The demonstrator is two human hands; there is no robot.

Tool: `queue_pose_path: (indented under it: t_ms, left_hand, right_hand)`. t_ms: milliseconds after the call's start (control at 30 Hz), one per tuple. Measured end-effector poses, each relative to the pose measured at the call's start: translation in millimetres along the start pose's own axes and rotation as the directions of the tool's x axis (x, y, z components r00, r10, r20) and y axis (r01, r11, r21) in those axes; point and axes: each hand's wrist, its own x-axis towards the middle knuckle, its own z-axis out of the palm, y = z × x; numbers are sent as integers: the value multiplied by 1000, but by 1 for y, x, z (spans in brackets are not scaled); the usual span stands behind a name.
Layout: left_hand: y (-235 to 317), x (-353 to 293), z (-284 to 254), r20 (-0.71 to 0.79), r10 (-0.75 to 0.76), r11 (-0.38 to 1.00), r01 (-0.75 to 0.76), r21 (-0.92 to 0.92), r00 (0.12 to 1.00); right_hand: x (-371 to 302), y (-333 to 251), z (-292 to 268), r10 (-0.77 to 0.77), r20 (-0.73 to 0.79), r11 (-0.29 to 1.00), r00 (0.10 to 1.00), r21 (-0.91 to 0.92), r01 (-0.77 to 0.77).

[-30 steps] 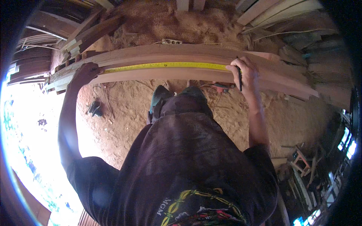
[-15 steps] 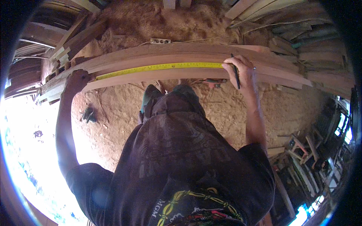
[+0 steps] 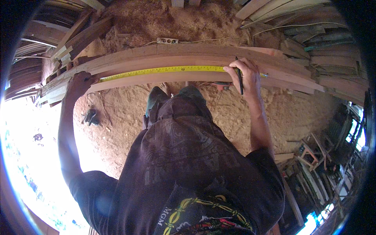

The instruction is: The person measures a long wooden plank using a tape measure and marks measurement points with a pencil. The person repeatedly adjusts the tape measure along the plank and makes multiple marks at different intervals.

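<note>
A yellow tape measure [image 3: 168,69] is stretched lengthwise over reddish-brown wooden boards [image 3: 184,76] in front of me. At its left end, my left hand [image 3: 80,83] is closed on the tape measure; that hand is in shadow, so what sits inside the grip is hard to see. My right hand [image 3: 249,77] is closed too, gripping a black pen [image 3: 240,81] that slants across the fingers, with the tape running under the hand. A short stretch of yellow tape shows just past the right wrist.
Beyond the boards, a white power strip [image 3: 167,40] with a cord lies on sawdust-covered ground [image 3: 235,121]. Under the near board edge is a red tool [image 3: 221,85]. A dark object [image 3: 91,116] lies at left. Timber stacks [image 3: 335,64] stand at both sides, a wooden frame [image 3: 309,154] at right.
My right hand has slid a little left along the tape, and the pen stands more upright. A piece of tape now shows to the right of that hand. My left hand stays in place.
</note>
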Motion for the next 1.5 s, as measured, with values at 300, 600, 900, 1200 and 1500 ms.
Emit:
queue_pose_path:
  t_ms: [300, 600, 900, 1200, 1500]
  left_hand:
    - [9, -1, -5, 26, -52, 998, 52, -25, 998]
    - [19, -7, -8, 11, -63, 997, 64, -46, 998]
    - [12, -5, 0, -52, -40, 999, 38, -34, 998]
    - [-18, 9, 19, -72, 64, 998, -64, -3, 995]
    - [-27, 9, 27, -125, 146, 989, -141, 47, 981]
  right_hand:
    - [1, -2, 1, 39, 16, 999, 999, -5, -39]
    - [2, -3, 1, 26, -6, 999, 1000, 25, -26]
    - [2, 0, 3, 24, -25, 999, 999, 48, -23]
    - [0, 2, 5, 14, -67, 998, 998, 59, -10]
    - [-1, 2, 5, 34, -51, 998, 998, 48, -31]
